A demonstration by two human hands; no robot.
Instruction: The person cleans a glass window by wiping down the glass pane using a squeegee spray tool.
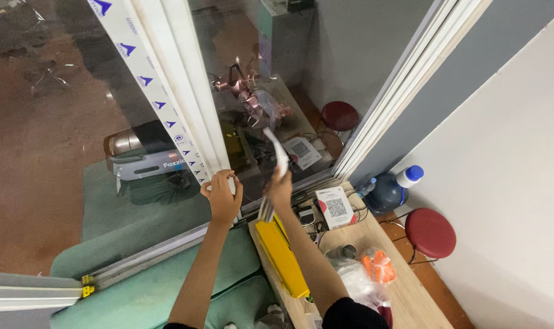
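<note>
Left hand [222, 198] is pinching the white window frame [185, 91] to steady it; right hand [280, 190] is gripping a white strip [278, 152] against the glass [277, 73].

a: light? even, soft indoor light. white wall [508, 158] at right is brightest; no hard shadows on the wooden counter [405, 292].

b: glass pane [63, 140] dim, brownish, full of reflections. mild glare by the white frame [185, 91]. wide-angle lens bends lines near the edges. slightly soft overall.
</note>
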